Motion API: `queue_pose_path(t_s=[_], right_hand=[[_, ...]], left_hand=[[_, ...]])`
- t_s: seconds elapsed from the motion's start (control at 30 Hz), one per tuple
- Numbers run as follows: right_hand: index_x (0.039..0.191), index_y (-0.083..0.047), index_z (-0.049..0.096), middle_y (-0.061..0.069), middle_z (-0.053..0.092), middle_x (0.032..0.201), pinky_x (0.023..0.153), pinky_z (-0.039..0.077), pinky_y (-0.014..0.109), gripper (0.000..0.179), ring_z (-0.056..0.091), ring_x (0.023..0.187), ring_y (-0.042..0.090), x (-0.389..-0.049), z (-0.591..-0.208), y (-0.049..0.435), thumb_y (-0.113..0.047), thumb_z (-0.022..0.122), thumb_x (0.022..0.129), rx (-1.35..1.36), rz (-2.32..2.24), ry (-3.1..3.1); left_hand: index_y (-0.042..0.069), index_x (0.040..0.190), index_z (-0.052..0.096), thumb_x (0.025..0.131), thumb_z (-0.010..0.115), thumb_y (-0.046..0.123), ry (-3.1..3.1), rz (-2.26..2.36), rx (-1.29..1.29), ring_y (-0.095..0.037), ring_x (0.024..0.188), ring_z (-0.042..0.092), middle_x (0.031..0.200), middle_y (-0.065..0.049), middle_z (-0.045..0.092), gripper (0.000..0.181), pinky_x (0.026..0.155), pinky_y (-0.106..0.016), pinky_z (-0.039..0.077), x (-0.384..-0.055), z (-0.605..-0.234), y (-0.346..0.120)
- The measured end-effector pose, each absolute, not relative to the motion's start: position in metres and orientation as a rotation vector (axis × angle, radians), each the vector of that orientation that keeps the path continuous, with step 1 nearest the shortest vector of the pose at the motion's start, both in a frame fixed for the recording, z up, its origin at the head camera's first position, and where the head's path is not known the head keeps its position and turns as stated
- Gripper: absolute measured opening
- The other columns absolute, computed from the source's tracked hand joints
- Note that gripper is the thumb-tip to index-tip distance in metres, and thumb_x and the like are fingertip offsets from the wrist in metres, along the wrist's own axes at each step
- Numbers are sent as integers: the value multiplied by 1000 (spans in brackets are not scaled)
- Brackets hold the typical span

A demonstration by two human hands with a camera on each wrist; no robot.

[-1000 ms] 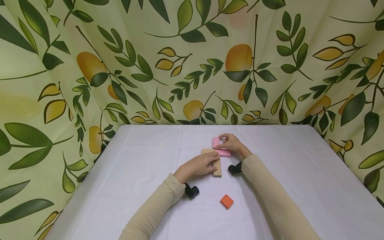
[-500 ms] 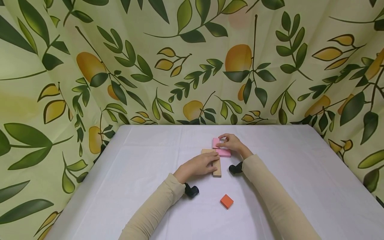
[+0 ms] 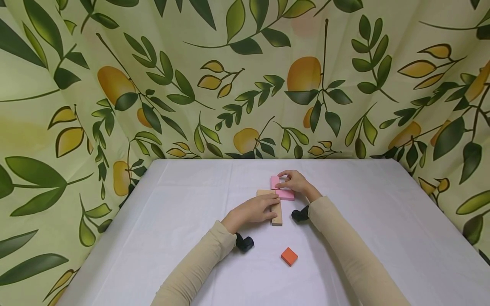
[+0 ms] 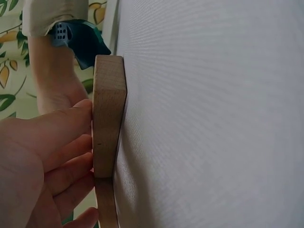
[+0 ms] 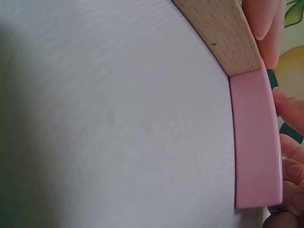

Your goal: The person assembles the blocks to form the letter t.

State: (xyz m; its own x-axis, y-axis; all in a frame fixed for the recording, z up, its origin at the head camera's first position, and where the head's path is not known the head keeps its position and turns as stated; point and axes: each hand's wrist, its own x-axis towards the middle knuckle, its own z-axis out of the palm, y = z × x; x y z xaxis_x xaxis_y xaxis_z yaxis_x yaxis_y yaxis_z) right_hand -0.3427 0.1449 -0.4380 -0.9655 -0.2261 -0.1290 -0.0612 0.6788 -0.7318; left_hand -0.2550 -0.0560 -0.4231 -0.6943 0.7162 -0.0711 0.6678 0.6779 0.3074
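Note:
Two pale wooden blocks lie on the white-covered table in the head view: a far one (image 3: 264, 192) and a near one (image 3: 277, 216) running toward me. My left hand (image 3: 252, 209) rests on them, fingers extended across the tops and hiding where they meet. In the left wrist view, its thumb and fingertips touch the wooden block (image 4: 107, 118). To the right lies a pink block (image 3: 285, 195); a second pink block (image 3: 274, 182) extends away beyond it. My right hand (image 3: 296, 182) holds this second block with thumb and index finger; the other fingers curl above.
An orange-red square block (image 3: 289, 256) lies nearer me on the table (image 3: 183, 204). Black wrist cameras (image 3: 245, 243) hang low beside both hands. A leaf-and-fruit patterned curtain (image 3: 245, 85) stands behind the table and along its sides.
The right thumb has shifted from the second pink block's near end to its right side, and the narrow gap between the pink blocks has shut. The left hand stays still.

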Motion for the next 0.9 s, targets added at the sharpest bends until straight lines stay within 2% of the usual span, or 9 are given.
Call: queue_pose_path(t_s=[0.9], right_hand=[[129, -2, 57, -2, 40, 67, 52, 28, 21, 54, 37, 60, 11, -340, -435, 142, -27, 74, 84, -265, -1120, 2683]], left_hand=[[10, 142, 48, 97, 57, 29, 2700, 390, 1119, -19, 147, 34, 155, -4, 40, 50, 121, -34, 31, -255, -423, -56]])
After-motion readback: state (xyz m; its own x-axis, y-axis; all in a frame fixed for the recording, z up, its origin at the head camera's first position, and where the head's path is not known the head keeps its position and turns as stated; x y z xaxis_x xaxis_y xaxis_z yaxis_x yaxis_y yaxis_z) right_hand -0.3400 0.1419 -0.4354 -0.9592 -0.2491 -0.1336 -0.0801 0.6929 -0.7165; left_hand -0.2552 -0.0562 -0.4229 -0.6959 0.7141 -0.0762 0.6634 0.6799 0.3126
